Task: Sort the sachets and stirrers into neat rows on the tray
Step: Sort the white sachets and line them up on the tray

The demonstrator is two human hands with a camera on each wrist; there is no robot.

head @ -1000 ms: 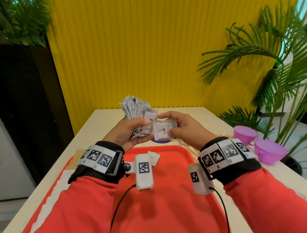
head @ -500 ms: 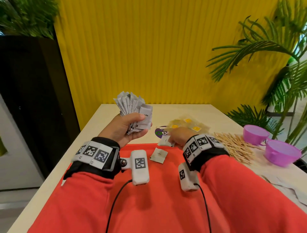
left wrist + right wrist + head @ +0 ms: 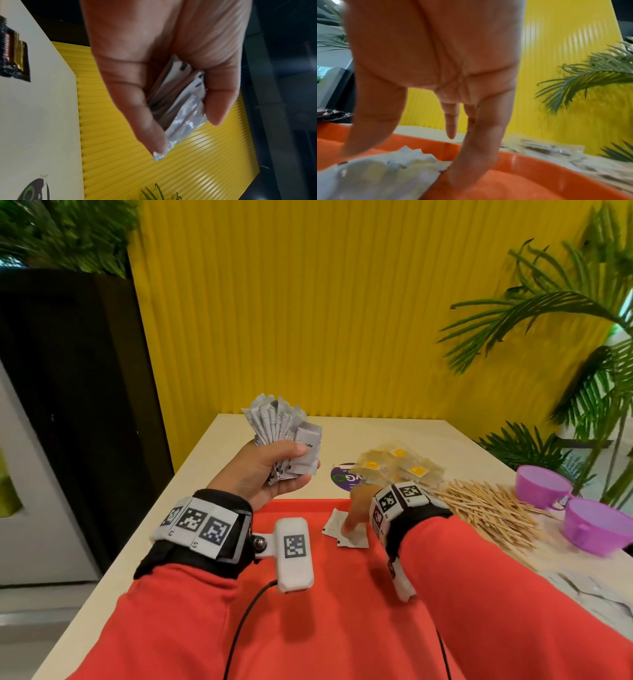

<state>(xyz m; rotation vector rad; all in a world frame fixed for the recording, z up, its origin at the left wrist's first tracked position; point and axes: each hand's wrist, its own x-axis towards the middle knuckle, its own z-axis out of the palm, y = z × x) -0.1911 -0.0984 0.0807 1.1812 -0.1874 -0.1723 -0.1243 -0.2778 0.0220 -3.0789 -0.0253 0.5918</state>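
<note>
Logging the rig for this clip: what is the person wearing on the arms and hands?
Both arms are in red long sleeves. Each wrist carries a black band with white square-code tags. A white camera pod with a code tag and a black cable hangs below each wrist. The hands are bare.

- Cream table [image 3: 212, 484] carried red tray [image 3: 301, 628].
- Clear packets [image 3: 397, 467], wooden stirrers [image 3: 489, 511], two purple cups [image 3: 568, 505] lay right of tray.
</note>
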